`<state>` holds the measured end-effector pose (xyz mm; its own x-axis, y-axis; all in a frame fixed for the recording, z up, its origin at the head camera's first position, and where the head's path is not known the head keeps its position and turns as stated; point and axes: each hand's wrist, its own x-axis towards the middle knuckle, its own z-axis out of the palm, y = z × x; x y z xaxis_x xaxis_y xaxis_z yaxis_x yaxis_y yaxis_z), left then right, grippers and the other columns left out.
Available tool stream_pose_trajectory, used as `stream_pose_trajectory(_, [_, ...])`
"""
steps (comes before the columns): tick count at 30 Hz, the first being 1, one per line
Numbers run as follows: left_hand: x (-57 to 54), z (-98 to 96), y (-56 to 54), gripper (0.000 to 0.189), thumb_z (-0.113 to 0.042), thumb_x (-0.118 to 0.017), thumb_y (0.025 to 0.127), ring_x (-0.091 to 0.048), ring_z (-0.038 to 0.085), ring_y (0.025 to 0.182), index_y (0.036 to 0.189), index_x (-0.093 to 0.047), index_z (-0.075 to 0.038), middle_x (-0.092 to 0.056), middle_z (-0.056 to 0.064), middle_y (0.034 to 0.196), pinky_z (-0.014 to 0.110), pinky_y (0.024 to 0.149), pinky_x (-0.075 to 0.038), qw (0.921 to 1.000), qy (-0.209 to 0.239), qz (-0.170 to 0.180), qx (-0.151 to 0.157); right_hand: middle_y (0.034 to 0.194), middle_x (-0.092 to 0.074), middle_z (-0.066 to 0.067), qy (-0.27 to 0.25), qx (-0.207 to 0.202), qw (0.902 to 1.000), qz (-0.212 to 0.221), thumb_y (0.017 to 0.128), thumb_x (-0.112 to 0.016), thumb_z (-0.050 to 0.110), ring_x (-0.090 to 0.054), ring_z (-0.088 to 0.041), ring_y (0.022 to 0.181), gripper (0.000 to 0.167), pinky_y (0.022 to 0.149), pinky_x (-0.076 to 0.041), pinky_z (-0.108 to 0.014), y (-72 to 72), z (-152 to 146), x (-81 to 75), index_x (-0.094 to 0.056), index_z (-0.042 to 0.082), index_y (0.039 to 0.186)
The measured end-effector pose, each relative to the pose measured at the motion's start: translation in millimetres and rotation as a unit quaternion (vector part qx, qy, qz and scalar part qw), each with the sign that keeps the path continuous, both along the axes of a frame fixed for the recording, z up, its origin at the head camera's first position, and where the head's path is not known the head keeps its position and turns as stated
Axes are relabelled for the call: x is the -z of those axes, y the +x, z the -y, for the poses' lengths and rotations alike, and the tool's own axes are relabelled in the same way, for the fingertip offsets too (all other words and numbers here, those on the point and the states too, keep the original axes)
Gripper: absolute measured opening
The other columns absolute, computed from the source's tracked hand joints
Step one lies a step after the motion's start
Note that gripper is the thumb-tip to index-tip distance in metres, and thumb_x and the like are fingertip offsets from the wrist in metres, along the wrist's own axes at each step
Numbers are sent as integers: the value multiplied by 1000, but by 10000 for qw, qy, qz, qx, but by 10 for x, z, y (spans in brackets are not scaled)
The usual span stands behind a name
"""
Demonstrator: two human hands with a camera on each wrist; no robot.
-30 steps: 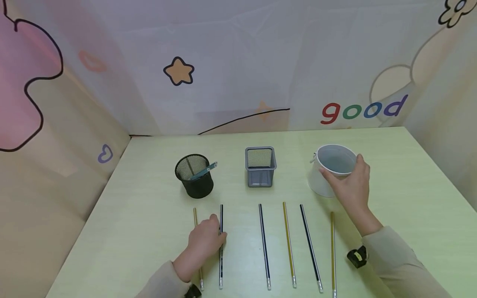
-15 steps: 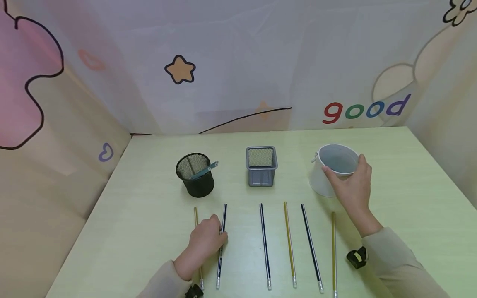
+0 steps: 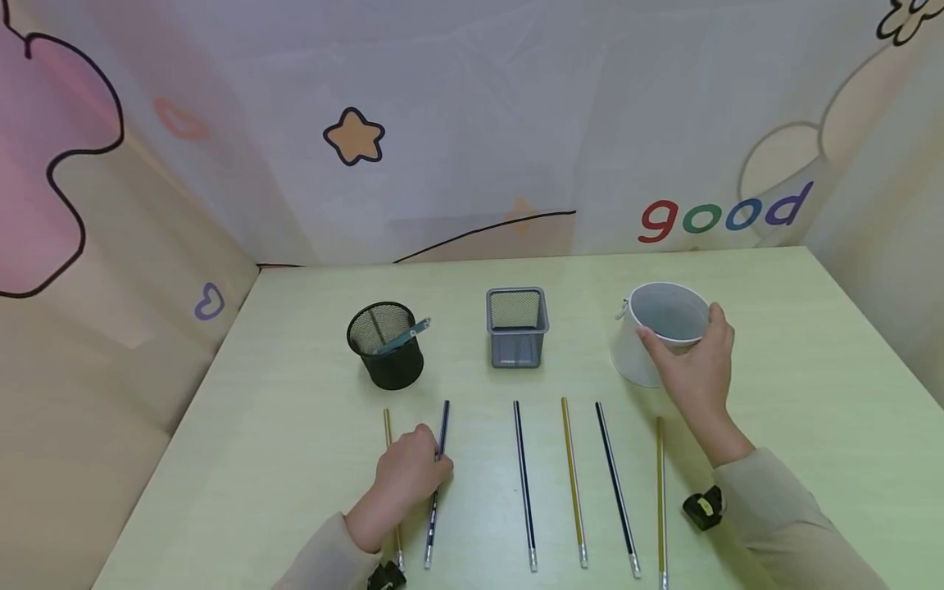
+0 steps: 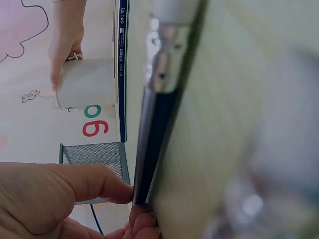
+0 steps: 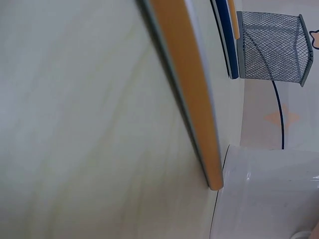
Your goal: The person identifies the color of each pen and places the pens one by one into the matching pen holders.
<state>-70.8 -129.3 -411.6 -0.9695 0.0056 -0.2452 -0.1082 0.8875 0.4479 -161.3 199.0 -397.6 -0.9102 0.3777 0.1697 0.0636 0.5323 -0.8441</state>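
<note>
My left hand (image 3: 408,471) pinches a dark blue pencil (image 3: 431,528) between thumb and fingers. In the left wrist view, its silver ferrule (image 4: 164,59) points toward the camera. A yellow pencil (image 3: 388,426) lies just left of it, partly hidden under that hand. My right hand (image 3: 696,369) grips a white bucket (image 3: 628,359) at its rim, thumb on the near side and fingers round the right. The bucket stands upright at the right; its wall (image 5: 269,194) shows in the right wrist view.
Several more pencils, such as a dark blue one (image 3: 524,487) and a yellow one (image 3: 660,500), lie in a row across the table (image 3: 243,459). Behind them stand a black mesh cup (image 3: 396,370) with a teal stick-like thing (image 3: 407,334) in it, and a grey square mesh holder (image 3: 516,350).
The dark blue pencil in my left hand has turned slightly, its far end shifting right and its eraser end left. My right hand keeps its grip on the bucket.
</note>
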Motion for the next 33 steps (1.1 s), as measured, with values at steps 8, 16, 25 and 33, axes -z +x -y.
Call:
stream_pose_trajectory(8, [-8,-11,1,17,-12,-61,80,-44,18,54,75,-47,-4,-47,5,64,27,45,-34,10000,-35,39,-40,145,-28,-20,-40,47,10000,-46,81,-73,39,-34,-37,130,95,105,-36,-59,16,1,-11,-16,8,150])
stream_pose_trajectory(16, [-21,-1,17,15,-15,-61,80,-46,17,56,76,-50,-6,-49,4,67,28,46,-35,10000,-50,-7,-22,147,-27,-19,-170,48,9998,24,81,-73,39,-33,-37,132,95,106,-34,-58,25,22,-23,-15,10,151])
stream_pose_trajectory(25, [-41,31,46,8,-9,-59,74,-43,12,56,77,-52,-7,-48,-1,64,23,48,-34,9947,681,-768,-14,149,-25,-17,-281,75,9995,116,81,-72,42,-31,-36,134,97,107,-33,-58,48,22,-34,-12,13,152])
stream_pose_trajectory(33, [-109,23,51,7,-3,-58,75,-43,12,60,80,-53,-4,-49,1,68,21,51,-37,9889,1017,-1080,-2,149,-26,-17,-300,79,9995,83,81,-72,43,-32,-36,133,97,106,-34,-59,57,18,-34,-13,14,152])
